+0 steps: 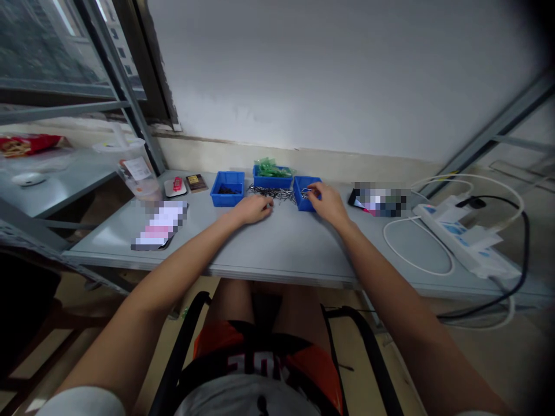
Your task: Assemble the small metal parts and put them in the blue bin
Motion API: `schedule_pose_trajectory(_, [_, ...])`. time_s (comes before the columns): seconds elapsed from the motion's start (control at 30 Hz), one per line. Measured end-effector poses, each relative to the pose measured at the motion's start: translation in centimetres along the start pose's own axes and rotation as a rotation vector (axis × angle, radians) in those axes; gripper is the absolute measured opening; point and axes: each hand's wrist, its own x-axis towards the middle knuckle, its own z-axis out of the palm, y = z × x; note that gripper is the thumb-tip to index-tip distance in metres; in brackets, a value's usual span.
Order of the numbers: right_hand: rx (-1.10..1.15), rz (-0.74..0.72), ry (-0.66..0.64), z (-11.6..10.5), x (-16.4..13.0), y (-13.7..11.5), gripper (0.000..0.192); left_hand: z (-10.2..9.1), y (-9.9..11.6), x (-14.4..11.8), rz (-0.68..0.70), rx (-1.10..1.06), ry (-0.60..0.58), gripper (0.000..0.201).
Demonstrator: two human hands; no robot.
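Head view, near to far. Both forearms reach from the seated person across the bare near strip of the grey bench (286, 248), whose front edge lies well behind the hands.

Left hand (252, 209): palm down, fingers curled onto the near end of a loose pile of small metal parts (271, 193); whether a part is pinched cannot be told.

Right hand (326, 202): fingers bent over the rim of the right blue bin (304, 194), touching something small and metallic there; the hold itself is too small to judge.

Step in hand, as a judgement: picking parts from the pile, which lies just beyond the left fingertips and between two bins. A next pick would call for a fine fingertip pinch.

Beyond the hands: a rear blue bin with green pieces (272, 173); left of the left hand, a blue bin with dark contents (227, 189). Open room lies nearward; to the right, a white cable (411, 263) and power strip (459, 237) bound it.
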Motion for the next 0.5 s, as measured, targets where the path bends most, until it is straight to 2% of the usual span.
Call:
schedule_pose_trajectory(0.13, [0.022,-0.102,-0.023,0.1,-0.5,-2.5,0.024,0.0,0.0,-0.1,-0.005,0.047,0.002,0.034])
schedule_pose_trajectory(0.27, [-0.001,-0.266,-0.254,1.6,-1.8,-4.8,0.026,0.2,-0.1,-0.1,-0.025,0.104,-0.017,0.035])
schedule_pose_trajectory(0.33, [-0.052,-0.266,-0.361,2.3,-2.4,-5.4,0.031,0.3,-0.2,-0.1,-0.033,0.115,-0.025,0.037])
schedule_pose_trajectory(0.5, [-0.217,-0.147,-0.522,2.7,-2.4,-6.1,0.049,0.6,-0.3,0.1,-0.053,0.124,-0.032,0.039])
